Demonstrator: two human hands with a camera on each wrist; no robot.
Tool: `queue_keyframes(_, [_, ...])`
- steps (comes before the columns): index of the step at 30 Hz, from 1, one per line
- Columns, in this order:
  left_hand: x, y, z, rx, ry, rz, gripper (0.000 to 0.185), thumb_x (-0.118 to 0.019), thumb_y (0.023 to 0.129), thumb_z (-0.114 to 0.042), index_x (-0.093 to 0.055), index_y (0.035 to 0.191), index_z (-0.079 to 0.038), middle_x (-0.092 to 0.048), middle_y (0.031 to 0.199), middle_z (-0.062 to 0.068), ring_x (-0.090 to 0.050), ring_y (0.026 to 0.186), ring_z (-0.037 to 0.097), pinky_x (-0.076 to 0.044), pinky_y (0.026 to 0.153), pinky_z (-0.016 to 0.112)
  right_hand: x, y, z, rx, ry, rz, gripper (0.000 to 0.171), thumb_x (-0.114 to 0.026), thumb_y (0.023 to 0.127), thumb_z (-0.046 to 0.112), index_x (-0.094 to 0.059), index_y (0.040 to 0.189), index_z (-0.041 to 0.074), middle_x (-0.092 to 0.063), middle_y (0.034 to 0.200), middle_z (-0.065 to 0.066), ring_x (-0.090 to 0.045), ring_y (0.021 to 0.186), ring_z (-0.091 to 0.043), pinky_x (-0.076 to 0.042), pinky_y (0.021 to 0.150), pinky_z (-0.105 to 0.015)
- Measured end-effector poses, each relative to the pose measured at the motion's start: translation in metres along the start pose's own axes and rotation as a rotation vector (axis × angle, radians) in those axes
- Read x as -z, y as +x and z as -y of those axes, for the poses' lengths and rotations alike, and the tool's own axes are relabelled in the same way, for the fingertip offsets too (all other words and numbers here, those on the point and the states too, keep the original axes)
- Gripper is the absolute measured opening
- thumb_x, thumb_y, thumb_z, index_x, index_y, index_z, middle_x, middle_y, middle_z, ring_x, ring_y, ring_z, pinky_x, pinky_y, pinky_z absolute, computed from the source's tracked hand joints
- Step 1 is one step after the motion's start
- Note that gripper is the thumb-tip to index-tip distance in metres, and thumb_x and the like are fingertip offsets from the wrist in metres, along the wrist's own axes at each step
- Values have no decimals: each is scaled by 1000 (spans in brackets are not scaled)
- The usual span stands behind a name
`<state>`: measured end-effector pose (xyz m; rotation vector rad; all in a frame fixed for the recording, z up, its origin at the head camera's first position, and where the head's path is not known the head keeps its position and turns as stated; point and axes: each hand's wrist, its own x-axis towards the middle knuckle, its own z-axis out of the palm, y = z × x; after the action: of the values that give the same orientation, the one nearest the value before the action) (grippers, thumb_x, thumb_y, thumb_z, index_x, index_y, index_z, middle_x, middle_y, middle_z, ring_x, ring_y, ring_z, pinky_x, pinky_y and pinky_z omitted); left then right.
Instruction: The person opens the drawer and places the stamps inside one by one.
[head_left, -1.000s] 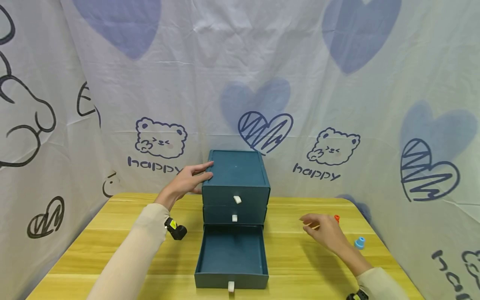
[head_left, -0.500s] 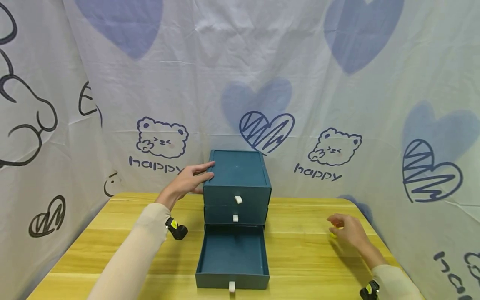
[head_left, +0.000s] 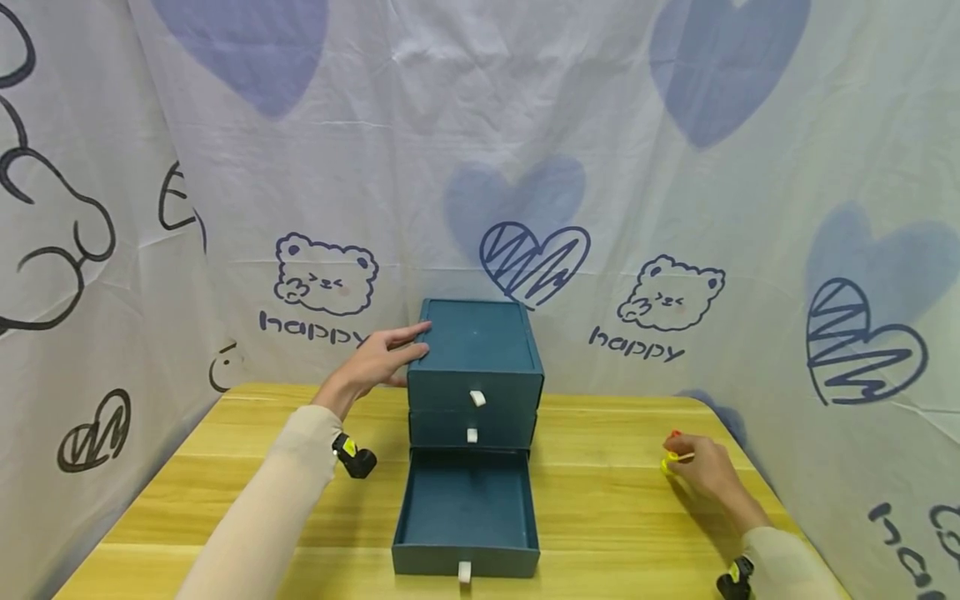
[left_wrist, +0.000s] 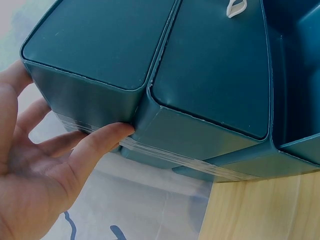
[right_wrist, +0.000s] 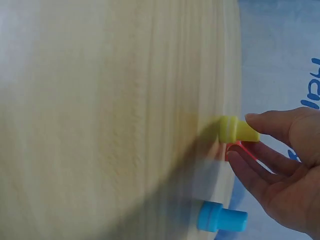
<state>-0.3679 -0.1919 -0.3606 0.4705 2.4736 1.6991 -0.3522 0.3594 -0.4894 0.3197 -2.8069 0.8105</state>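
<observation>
A dark teal drawer cabinet stands mid-table, its bottom drawer pulled out. My left hand rests against the cabinet's upper left side with fingers extended; in the left wrist view the thumb lies along the side wall. Over at the right, my right hand pinches a small yellow plastic piece by its narrow stem, between thumb and fingers. That piece has a wider round base, set at the tabletop. A red piece shows just behind it, partly hidden by the fingers in the right wrist view.
A light blue piece of like shape stands near the right table edge, hidden from the head view. White pull tabs hang on the drawer fronts. A printed white cloth hangs around the wooden table.
My right hand has moved right from mid-air beside the cabinet to the small pieces, and its fingers have come together on the yellow piece's stem. The left hand has stayed put.
</observation>
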Motion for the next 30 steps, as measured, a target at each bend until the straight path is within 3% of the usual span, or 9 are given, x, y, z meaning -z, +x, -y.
queue_keyframes(22, [1,-1,-1,2,1,2,63,-59,106,-38,-35,162,-24,-26,171,12,-36,153,39,-52,106,60,-18,-3,-1,-94,78,-78,28,-80,83,-1,-74,110,-8,-75,108,-29,-76,90,-40,-64,69,-37])
queue_keyframes(30, [0,-2,-2,8,0,1,62,-58,106,-38,-35,162,-25,-27,171,11,-36,153,39,-52,106,60,-18,-5,6,-112,103,-58,26,-77,86,-2,-76,112,-6,-75,109,-29,-75,93,-39,-64,71,-37])
